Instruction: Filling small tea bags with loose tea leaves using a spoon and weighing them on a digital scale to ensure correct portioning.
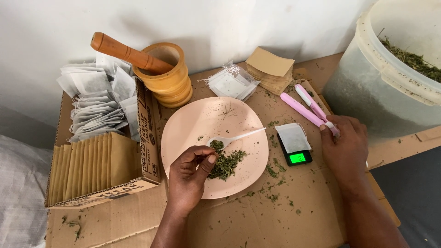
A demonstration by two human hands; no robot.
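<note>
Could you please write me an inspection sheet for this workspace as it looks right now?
Surface: flattened cardboard, strewn with herb crumbs.
Job's things: pink plate bearing dried herbs and a white plastic spoon; pocket scale with a tea bag on it.
Clutter: wooden mortar, box of sachets, herb bucket.
Fingers: left hand pinches herbs; right hand touches the pink sealer.
Cables: nothing seen.
Surroundings: white wall.

Head view, looking down: the person's bare left hand (188, 177) and bare right hand (344, 149), each continuing into an uncovered forearm that runs to the lower frame edge. No sleeve, glove, ring, watch or bracelet shows on either. Fingernails are short and unpainted where visible.
</note>
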